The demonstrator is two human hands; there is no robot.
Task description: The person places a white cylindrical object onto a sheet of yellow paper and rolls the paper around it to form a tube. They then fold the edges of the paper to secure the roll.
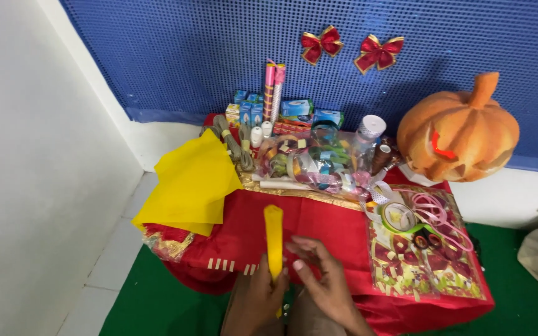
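I've got the rolled yellow paper (274,239) standing up in front of me, near edge of the red cloth (331,227), and my left hand (258,298) is wrapped closed around its lower end. My right hand (322,274) sits just beside it, fingers (306,249) loosely curled, touching or almost touching the roll; whether they pinch anything I cannot tell. This looks like the rolling step, the sheet already wound into a slim tube. To my eye the next move calls for a steady squeeze low down while the right fingers tighten or smooth the wrap so it doesn't spring loose. The tube's long axis runs near to far, its free tip pointing away from me toward the heap of ribbon rolls (319,163). Flat yellow sheets (191,183) lie far left, well apart; the orange pumpkin (459,130) sits far right.
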